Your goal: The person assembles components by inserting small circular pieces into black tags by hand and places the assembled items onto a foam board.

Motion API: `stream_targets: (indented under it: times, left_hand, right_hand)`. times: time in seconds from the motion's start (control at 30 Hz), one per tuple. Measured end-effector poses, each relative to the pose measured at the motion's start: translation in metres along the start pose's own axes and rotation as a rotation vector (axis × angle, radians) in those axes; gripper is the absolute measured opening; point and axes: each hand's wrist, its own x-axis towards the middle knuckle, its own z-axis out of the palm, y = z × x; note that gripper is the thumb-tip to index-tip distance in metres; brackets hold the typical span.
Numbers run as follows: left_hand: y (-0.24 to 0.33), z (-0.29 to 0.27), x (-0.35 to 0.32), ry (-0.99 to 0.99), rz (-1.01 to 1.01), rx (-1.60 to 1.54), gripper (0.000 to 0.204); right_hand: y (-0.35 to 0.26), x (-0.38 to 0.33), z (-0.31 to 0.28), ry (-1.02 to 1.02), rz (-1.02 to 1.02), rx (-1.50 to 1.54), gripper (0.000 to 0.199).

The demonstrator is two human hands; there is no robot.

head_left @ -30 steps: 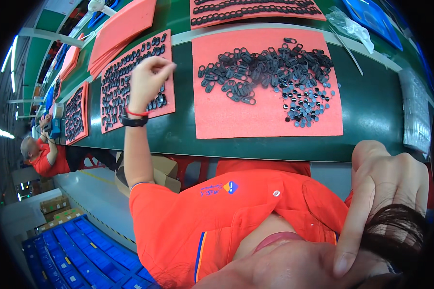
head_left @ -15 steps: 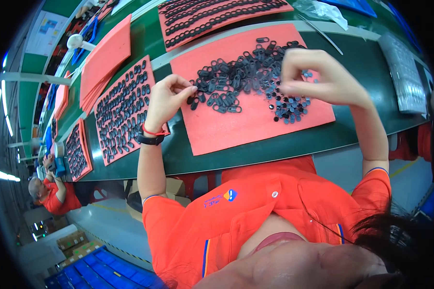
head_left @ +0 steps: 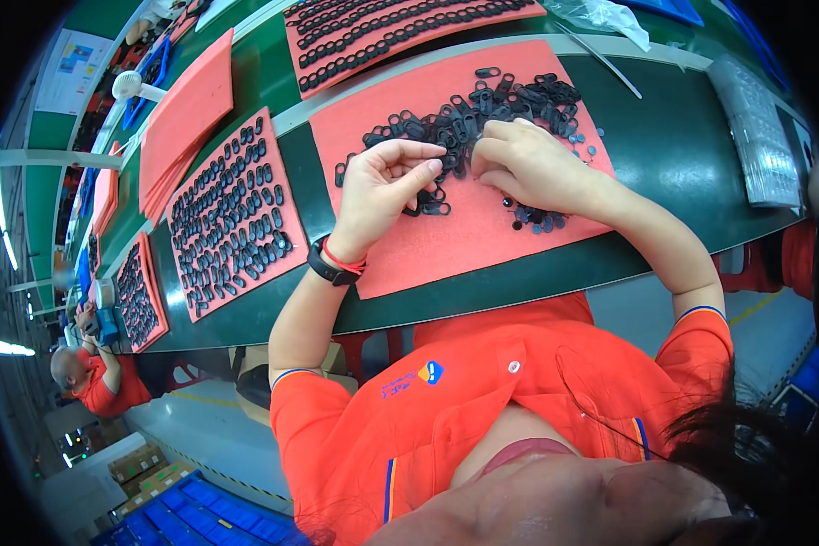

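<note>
Over the pink foam mat (head_left: 400,255), my left hand (head_left: 387,191) is closed in a pinch, thumb against forefinger. A dark spot shows at its fingertips, but black parts lie right behind, so what it holds is unclear. Facing it a short gap away is my right hand (head_left: 537,168), its fingers curled together with their tips hidden. Beyond both hands spreads a heap of small black oblong parts with ring-shaped ends (head_left: 464,118). Small round dark and silvery discs (head_left: 541,221) lie beside and below my right hand, partly covered by it.
Left of the mat, a pink foam board (head_left: 232,214) carries rows of black parts; another filled board (head_left: 373,41) lies at the back. Stacked pink sheets (head_left: 187,123), metal tweezers (head_left: 601,62) and clear plastic trays (head_left: 753,136) surround the mat. A co-worker (head_left: 109,373) is at far left.
My left hand has moved right, over the mat. My right hand has come down and left from the discs, bringing the two hands close together.
</note>
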Motion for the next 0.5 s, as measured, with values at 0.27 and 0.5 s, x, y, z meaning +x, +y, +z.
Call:
stream_targets:
  times: [0.27, 0.5]
  left_hand:
    - [0.003, 0.006, 0.003, 0.028, -0.013, -0.075, 0.017]
    - [0.006, 0.005, 0.005, 0.038, 0.001, -0.114, 0.018]
  right_hand:
    - [-0.009, 0.0, -0.019, 0.044, 0.056, 0.161, 0.006]
    - [-0.068, 0.011, -0.098, 0.044, -0.264, 1.298, 0.007]
